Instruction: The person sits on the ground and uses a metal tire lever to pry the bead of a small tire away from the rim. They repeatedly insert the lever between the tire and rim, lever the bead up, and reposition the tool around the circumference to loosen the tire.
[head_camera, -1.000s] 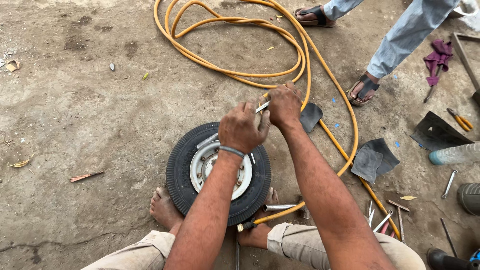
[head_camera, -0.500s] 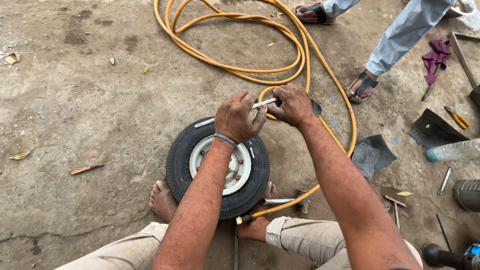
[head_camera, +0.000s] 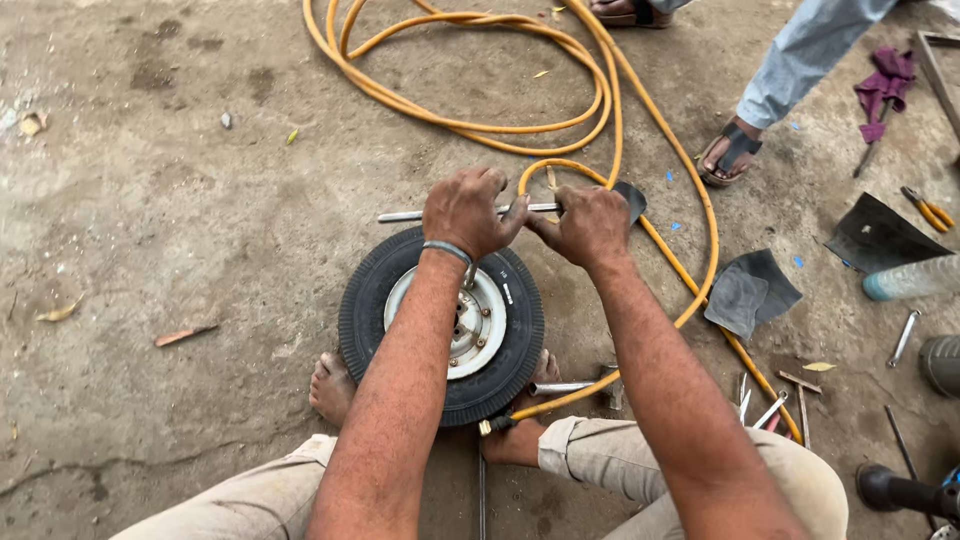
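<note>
Between my two fists runs a thin metal rod (head_camera: 455, 212), lying level just past the far edge of the tyre (head_camera: 440, 325). My left hand (head_camera: 468, 210) is closed around the rod's middle, knuckles up, a metal bangle (head_camera: 447, 248) on the wrist. My right hand (head_camera: 588, 225) is clenched on the rod's right end, thumb toward the left fist, the two hands almost touching. The rod's bare left end sticks out past my left fist, over the concrete ground (head_camera: 180, 220).

Below my grip the small tyre lies flat, its pale rim (head_camera: 480, 320) face up with a ring of bolts at the hub; my left forearm crosses over it. My bare feet (head_camera: 330, 388) press against the tyre's near edge on both sides.

Beyond my hands an orange hose (head_camera: 480, 125) loops in wide coils, and one run of it passes just behind my right hand, sweeps to the right and comes back to a brass end at the tyre's near edge. A dark rubber scrap (head_camera: 630, 200) peeks out just right of my right hand, with a larger rubber piece (head_camera: 750, 292) further right. Loose tools (head_camera: 765, 405) lie by my right knee. Another person's sandalled foot (head_camera: 730, 152) stands well beyond my right hand.
</note>
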